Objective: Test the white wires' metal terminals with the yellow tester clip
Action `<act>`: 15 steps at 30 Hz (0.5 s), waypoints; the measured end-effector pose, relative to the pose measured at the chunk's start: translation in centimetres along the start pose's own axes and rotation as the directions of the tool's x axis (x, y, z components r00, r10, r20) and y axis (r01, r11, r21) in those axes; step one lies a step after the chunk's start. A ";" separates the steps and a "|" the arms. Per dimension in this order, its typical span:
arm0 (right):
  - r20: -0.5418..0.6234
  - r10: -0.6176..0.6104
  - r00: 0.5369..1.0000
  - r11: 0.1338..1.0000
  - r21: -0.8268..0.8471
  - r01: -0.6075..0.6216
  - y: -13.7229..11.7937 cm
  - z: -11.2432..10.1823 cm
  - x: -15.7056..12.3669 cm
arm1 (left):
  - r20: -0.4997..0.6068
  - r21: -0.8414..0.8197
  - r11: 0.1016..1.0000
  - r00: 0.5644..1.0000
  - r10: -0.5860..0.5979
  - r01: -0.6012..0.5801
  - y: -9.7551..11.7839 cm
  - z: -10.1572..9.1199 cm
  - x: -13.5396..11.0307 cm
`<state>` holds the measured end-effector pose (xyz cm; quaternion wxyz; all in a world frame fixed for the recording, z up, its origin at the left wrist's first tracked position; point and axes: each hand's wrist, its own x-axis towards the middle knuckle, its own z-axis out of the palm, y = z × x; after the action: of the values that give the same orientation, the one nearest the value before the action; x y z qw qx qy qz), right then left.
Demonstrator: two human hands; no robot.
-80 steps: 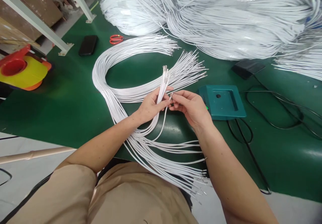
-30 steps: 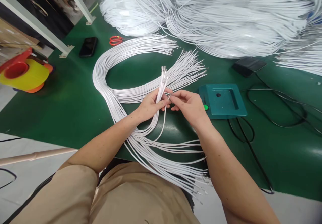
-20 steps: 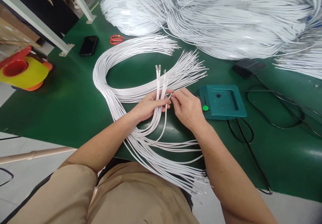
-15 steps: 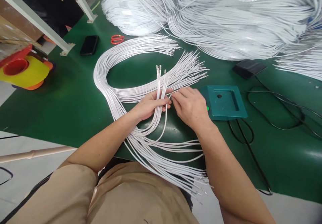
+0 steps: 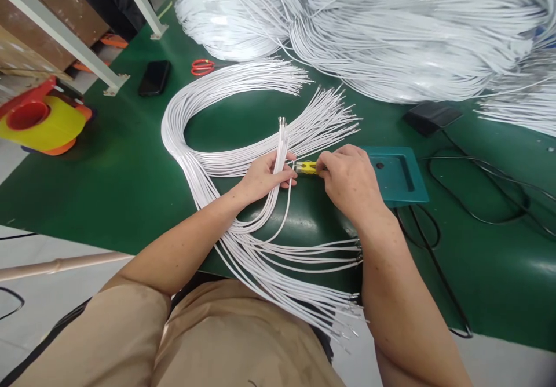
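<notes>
My left hand (image 5: 266, 175) is closed around several white wires (image 5: 277, 187), whose metal-tipped ends stick up above the fingers. One wire (image 5: 289, 201) from this group stands apart, its end near my left fingertips. Yellow-handled pliers (image 5: 309, 168) are in the grip of my right hand (image 5: 350, 175); their metal jaws meet that wire's end, though whether they are clamped on it cannot be made out. The rest of the bundle (image 5: 174, 126) curves on the table behind and below my hands, with metal terminals on the loose ends.
Large heaps of white wires (image 5: 391, 33) fill the far side of the green table (image 5: 143, 201). A teal device with a tray (image 5: 399, 172) and a black cable (image 5: 438, 283) lie right. Red-handled scissors (image 5: 202, 67), a phone (image 5: 154, 78) and a yellow tape roll (image 5: 65, 123) are left.
My right hand has drawn back to the right from the wire end, and the yellow-handled pliers now show in it. The wires in my left hand have come closer together.
</notes>
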<state>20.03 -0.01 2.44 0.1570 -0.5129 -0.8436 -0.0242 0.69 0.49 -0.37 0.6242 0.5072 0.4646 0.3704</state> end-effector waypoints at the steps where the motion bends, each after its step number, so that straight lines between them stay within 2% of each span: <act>1: -0.007 0.013 1.000 1.000 -0.005 -0.013 0.0 0.0 0.0 | -0.012 0.020 1.000 1.000 0.006 -0.006 -0.1 0.0 0.1; 9: -0.032 0.083 0.996 0.995 -0.051 -0.084 -0.2 0.2 0.3 | -0.086 0.171 0.985 0.995 0.048 -0.033 -0.9 0.3 0.6; 13: -0.005 0.069 0.998 0.995 -0.069 -0.069 -0.4 -0.2 0.1 | -0.061 0.199 0.980 0.998 0.011 0.001 -0.9 0.3 0.6; 15: -0.046 0.085 0.995 0.992 -0.089 -0.089 -0.3 -0.3 -0.2 | -0.045 0.193 0.981 0.999 -0.003 0.011 -0.9 0.2 0.5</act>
<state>19.94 -0.37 2.76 0.1523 -0.5551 -0.8151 -0.0665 1.07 0.74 -1.33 0.5629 0.5555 0.5139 0.3325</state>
